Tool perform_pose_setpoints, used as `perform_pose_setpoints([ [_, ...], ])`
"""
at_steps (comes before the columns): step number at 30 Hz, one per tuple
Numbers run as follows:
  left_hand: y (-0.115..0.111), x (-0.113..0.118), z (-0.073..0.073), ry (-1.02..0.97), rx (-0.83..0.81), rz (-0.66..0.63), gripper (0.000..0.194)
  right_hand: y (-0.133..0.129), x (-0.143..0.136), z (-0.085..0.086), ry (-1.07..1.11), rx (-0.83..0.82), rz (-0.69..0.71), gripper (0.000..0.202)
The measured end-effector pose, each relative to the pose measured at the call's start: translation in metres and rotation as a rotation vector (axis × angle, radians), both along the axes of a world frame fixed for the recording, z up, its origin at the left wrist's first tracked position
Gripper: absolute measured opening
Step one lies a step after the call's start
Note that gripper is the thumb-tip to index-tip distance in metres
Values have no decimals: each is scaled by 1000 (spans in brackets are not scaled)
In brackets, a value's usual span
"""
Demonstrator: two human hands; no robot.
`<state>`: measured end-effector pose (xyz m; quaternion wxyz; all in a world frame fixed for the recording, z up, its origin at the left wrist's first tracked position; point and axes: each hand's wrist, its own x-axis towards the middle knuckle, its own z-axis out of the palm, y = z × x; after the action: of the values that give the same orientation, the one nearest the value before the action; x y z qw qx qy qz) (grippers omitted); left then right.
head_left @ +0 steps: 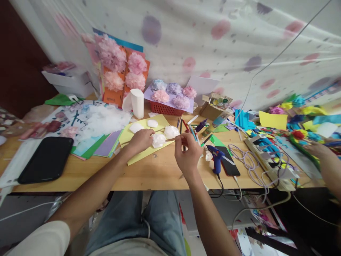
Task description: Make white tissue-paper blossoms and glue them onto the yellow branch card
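My left hand [141, 142] is closed at the edge of a white crumpled puff [159, 140], its fingertips pinching it. My right hand [188, 151] pinches a thin brown stick [170, 139], whose tip points left at that puff. A second white puff [171, 132] lies just behind the stick. Both hands are over or beside a yellow sheet [144, 156] on the wooden table. Two more white pieces rest on the sheet's back part, one at the left [136, 127] and one further back [152, 123].
A blue glue gun [217, 156] and a dark phone [227, 161] lie at the right, near coiled cables [246, 160] and a power strip [269, 165]. A black tablet [46, 160] is at the left. Another person's hand [319, 151] is at the far right.
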<state>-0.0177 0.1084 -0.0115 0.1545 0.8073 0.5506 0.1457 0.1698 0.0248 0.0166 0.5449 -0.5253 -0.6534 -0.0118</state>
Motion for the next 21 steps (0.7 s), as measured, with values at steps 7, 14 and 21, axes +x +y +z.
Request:
perform_pose_setpoints([
  [7,-7,-31,4,-41,58,50,33,-54,-11,-35,-225,66,246,22],
  [14,-17,-134,13,45,185,447,26,-69,-32,-73,-570,145,558,29],
  [21,7,-165,4,270,128,517,31,-69,-40,-78,-556,22,552,27],
])
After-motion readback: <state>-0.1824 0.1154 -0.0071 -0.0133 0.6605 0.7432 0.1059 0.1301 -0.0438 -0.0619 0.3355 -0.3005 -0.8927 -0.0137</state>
